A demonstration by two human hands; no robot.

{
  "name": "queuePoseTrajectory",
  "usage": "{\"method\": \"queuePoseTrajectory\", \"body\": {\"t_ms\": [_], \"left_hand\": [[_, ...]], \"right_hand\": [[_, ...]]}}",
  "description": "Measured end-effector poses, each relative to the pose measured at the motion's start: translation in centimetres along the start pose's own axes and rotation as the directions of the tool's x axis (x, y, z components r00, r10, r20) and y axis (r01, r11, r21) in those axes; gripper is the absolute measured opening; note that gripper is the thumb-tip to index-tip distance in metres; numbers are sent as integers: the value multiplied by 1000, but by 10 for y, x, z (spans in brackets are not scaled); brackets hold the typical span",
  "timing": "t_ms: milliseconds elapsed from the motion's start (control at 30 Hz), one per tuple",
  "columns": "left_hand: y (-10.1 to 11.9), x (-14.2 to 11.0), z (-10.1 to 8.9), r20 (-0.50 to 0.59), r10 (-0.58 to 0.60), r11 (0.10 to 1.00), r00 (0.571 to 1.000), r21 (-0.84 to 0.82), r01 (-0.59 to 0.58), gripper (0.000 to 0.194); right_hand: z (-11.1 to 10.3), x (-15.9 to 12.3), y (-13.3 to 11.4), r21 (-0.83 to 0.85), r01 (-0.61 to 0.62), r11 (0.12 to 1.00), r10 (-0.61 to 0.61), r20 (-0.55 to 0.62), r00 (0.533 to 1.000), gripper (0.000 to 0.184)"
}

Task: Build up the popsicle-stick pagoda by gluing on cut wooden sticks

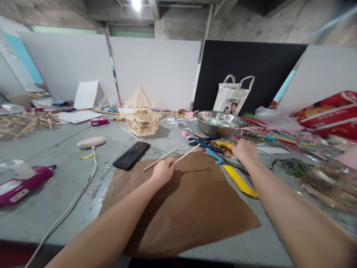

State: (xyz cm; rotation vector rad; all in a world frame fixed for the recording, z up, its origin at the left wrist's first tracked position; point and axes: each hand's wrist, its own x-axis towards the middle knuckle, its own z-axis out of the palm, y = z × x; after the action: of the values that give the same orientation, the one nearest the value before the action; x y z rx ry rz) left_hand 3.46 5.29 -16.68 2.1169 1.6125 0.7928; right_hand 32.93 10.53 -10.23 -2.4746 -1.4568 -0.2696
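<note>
My left hand [164,169] is closed around a thin wooden stick [189,152], which slants up to the right over a brown sheet [217,208]. A second wooden stick [152,164] lies just beyond that hand, on the sheet. To the right, my right hand [245,152] reaches into a group of tools with its fingers curled down. It is beside a yellow handle [223,144]; what its fingers grip is hidden. Blue-handled pliers [205,142], a light blue tool [214,156] and a yellow cutter [240,181] lie close by.
A wooden stick pavilion model [142,121] stands at the back. A black phone [131,155] overlaps the sheet's corner. A metal bowl [221,128] sits behind the tools. A white cable [80,191] crosses the left side. Clear plastic [329,182] lies at right.
</note>
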Motion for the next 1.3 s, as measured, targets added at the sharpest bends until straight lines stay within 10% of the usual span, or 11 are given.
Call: {"method": "queuePoseTrajectory", "body": {"t_ms": [200,567,1300], "left_hand": [[1,0,-4,-67,-10,996,998,-95,4,31],[0,1,-2,-62,-10,984,998,-176,-1,28],[0,-1,-2,-58,-15,985,998,-173,5,28]], "right_hand": [[12,-15,-42,-92,416,905,-410,81,909,28],[18,15,28,-119,-27,993,53,220,974,51],[27,15,65,-79,-90,993,103,189,976,37]]}}
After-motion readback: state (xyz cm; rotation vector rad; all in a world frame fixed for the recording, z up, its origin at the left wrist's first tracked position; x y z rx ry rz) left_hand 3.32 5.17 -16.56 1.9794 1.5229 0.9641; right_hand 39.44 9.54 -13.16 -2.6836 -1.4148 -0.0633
